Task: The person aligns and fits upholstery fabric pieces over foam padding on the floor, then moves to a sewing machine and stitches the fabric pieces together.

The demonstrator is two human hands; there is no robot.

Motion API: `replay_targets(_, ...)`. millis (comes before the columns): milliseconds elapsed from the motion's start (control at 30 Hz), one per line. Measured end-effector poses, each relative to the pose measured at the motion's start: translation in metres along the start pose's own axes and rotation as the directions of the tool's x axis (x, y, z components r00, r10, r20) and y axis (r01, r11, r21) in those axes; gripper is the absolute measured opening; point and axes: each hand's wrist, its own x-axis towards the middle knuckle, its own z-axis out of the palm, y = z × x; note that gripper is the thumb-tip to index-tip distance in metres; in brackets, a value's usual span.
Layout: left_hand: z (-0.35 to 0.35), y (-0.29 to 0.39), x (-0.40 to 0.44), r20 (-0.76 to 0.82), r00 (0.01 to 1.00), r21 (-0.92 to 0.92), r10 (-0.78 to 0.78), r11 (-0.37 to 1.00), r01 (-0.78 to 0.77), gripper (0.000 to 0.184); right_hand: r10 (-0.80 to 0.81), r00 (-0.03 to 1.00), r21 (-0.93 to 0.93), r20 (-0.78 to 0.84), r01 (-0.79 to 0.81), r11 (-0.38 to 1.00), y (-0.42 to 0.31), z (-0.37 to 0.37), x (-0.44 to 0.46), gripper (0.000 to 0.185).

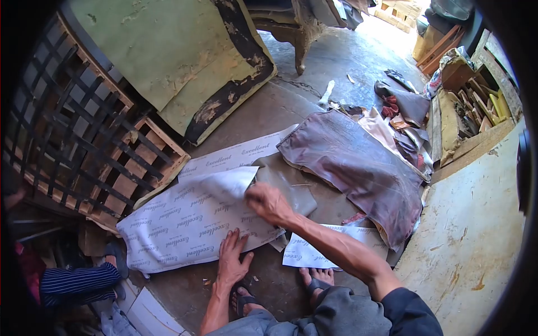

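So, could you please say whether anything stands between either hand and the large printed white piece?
Nothing visible does: the left hand lies spread on the near edge of the white piece, and the curled right hand is at its right side; whether that grip holds anything is unclear.

i'm seeing the white sheet (188, 218), printed with grey "excellent" lettering, lying mostly flat toward eight o'clock, slightly rippled, one corner pointing toward two.

"Excellent" is printed repeatedly across the white sheets (185, 224), with smaller illegible lettering beneath
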Motion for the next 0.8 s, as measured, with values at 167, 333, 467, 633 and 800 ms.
replay_targets(167,-0.006,-0.028,-0.021,-0.049,0.855,-0.945,-0.517,0.302,0.128,0.039,-0.304,0.807,0.248,0.506,0.202,0.948,-0.034,-0.001,-0.071,0.018)
replay_targets(333,-0.032,-0.046,-0.046,0.117,0.592,-0.97,-0.797,-0.219,-0.102,0.051,-0.293,0.779,0.237,0.554,0.19,0.953,-0.03,0.025,-0.137,0.014)
replay_targets(467,-0.039,-0.063,-0.069,-0.007,0.676,-1.0,-0.736,0.006,-0.003,0.025,-0.296,0.706,0.138,0.643,0.273,0.952,-0.03,0.026,-0.134,0.014)
replay_targets(633,-0.04,-0.049,-0.082,0.078,0.856,-0.997,-0.51,-0.04,0.067,0.013,-0.056,0.802,-0.019,0.594,0.084,0.996,-0.026,0.027,-0.133,0.04)
replay_targets(800,-0.028,-0.037,-0.057,-0.038,0.791,-0.969,-0.611,0.215,0.12,0.014,0.28,0.83,0.165,0.483,-0.401,0.901,-0.046,0.017,-0.126,0.062)
